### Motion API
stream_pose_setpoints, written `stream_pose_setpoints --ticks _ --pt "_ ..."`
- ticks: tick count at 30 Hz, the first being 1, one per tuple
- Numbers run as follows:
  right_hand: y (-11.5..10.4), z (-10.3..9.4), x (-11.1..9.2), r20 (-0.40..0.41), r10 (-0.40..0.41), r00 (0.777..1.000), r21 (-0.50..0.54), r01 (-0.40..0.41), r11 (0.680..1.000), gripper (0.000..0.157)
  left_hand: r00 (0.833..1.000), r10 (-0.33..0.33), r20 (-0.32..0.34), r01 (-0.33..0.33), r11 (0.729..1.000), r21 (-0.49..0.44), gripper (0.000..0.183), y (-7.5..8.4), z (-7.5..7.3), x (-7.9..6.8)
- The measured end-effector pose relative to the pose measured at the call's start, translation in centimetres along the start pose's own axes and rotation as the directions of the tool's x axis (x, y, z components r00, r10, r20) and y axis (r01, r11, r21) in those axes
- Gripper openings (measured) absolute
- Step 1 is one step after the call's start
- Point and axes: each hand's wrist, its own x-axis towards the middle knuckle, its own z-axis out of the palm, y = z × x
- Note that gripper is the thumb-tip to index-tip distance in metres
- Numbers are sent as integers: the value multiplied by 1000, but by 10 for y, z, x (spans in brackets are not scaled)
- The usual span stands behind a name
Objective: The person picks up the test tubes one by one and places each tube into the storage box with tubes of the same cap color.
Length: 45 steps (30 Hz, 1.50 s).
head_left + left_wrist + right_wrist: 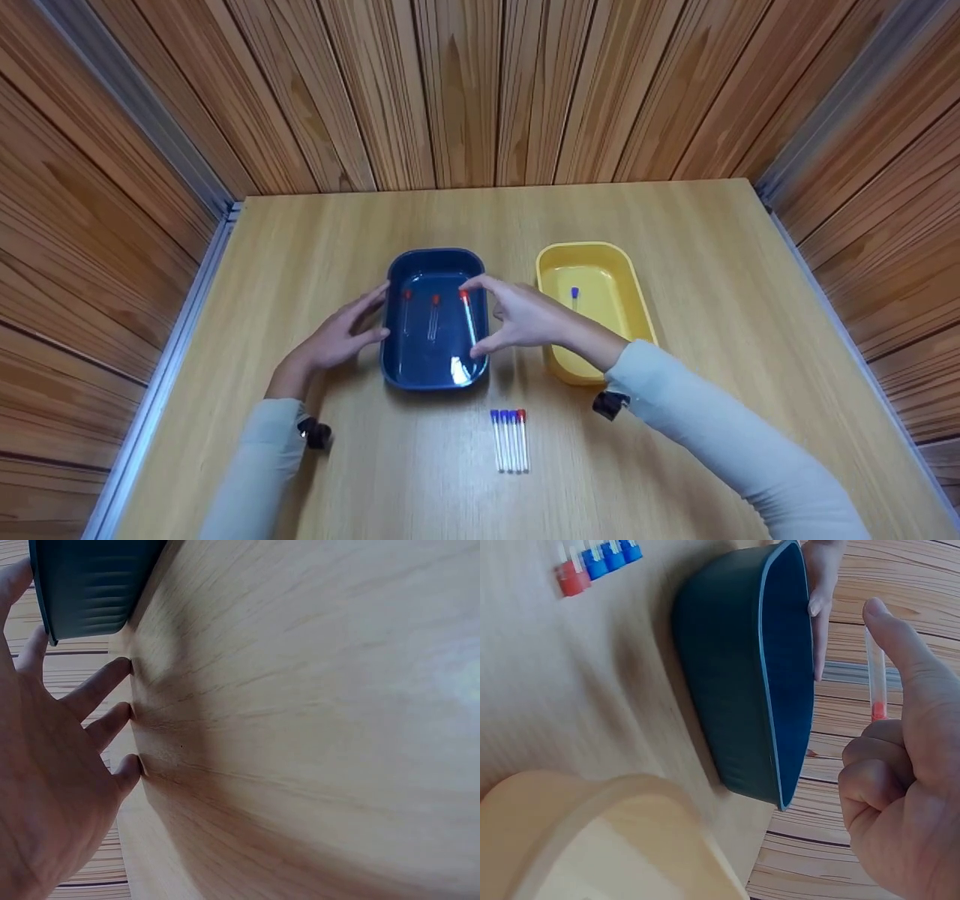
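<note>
Spanning right hand (pixel 523 314), thumb to finger, red-capped tube (pixel 469 318)

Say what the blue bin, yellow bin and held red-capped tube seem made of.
Blue bin: probably glossy plastic; bright reflection inside.
Yellow bin: likely smooth plastic; soft highlights inside.
Red-capped tube: glass or clear plastic, can't tell; it looks see-through and shiny.

Pale wood-grain tabletop (pixel 397 480), brown plank back wall (pixel 463 97), plank side walls (pixel 97 217), grey metal corner rails (pixel 135 94)

Pale grey-blue sleeves (pixel 720 420); small blk wrist cams (pixel 609 405), L & R
</note>
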Motion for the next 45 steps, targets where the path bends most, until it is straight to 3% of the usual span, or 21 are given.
stream_pose_setpoints --ticks 15,30,45 --pt "-1 7 35 -43 30 999 133 -24 991 92 998 61 -33 -60 998 16 81 1 3 1" --pt "2 16 67 -92 72 993 283 -43 958 88 999 -39 -11 39 999 -6 85 2 3 1" --pt "5 41 93 -130 88 988 390 -30 920 88 1000 24 -9 -24 1000 0 83 2 2 0"
